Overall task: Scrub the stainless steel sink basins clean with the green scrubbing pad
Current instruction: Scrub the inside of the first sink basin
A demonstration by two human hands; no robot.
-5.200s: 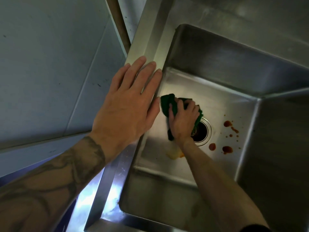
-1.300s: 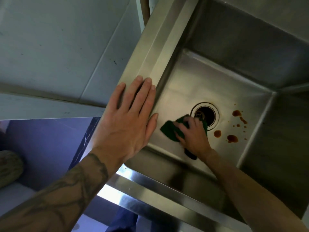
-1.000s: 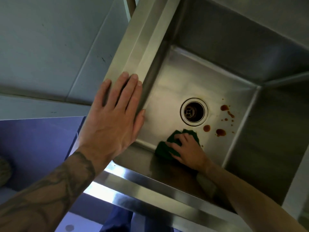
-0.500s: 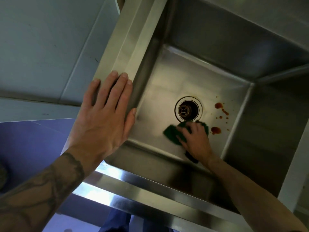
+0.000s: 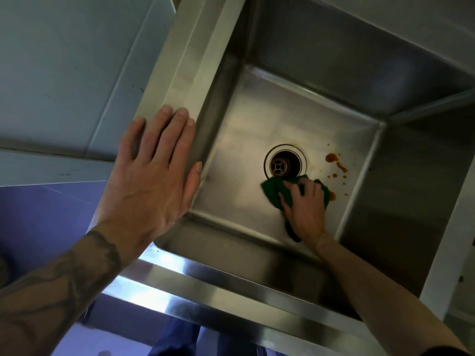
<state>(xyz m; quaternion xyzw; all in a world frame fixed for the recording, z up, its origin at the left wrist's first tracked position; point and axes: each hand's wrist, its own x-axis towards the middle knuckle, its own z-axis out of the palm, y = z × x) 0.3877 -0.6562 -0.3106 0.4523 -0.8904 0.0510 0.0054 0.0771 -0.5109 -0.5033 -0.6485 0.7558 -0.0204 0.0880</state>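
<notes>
Purple floor [image 5: 38,214] shows below the bright front rim [image 5: 205,286] of the stainless steel sink basin [image 5: 244,140], which is the nearest edge. Both forearms cross it. The left hand [image 5: 154,170] lies flat on the side rim [image 5: 190,60], fingers straight and close together, holding nothing, with the thumb hanging over the inner edge as a brace.

Deeper in, the right hand [image 5: 304,211] has its grip curled over the green scrubbing pad [image 5: 273,187] and presses it onto the basin floor. The pad sits against the near side of the drain [image 5: 284,164], and its right edge just reaches one of the red-brown spots [image 5: 334,176].

This looks like the floor-scrubbing step, with the stains not yet dealt with. The next move probably calls for firm pressure and short strokes to the right and away, across the spots.

Room there is tight. The spots lie between the drain and the right wall, and the seam at the wall's foot will stop each stroke early. The open drain hole could snag the pad's edge. Left of the drain the floor is bare and gives wide sweeps. The far walls rise steeply, dull and streaked, and they meet in a corner at the upper right.
</notes>
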